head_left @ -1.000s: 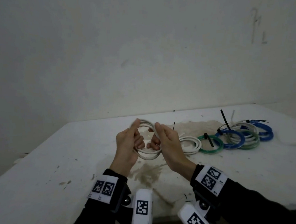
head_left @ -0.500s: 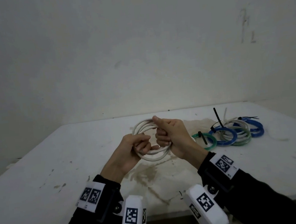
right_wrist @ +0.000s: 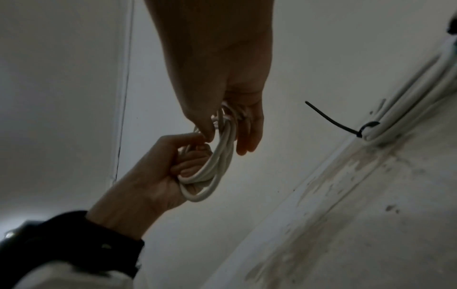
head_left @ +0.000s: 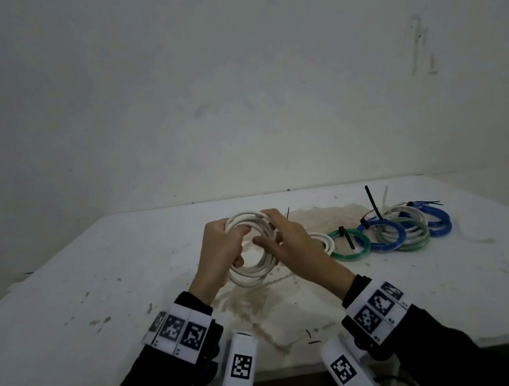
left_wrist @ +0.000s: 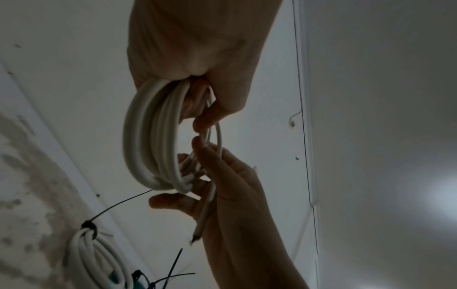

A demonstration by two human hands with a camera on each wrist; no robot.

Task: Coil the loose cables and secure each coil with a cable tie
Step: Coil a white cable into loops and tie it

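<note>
I hold a white cable coil upright above the table. My left hand grips its left side, fingers curled through the loops. My right hand holds the right side, the strands pinched between thumb and fingers. In the left wrist view a loose cable end runs down across the right palm. I see no cable tie on this coil.
To the right on the table lie a white coil bound with a black tie, a green coil, two blue coils and a grey one. A black tie sticks up there. The wall stands just behind.
My right hand has moved from a fist at the coil's top to its right side. My left hand has shifted up to the upper left of the coil.
</note>
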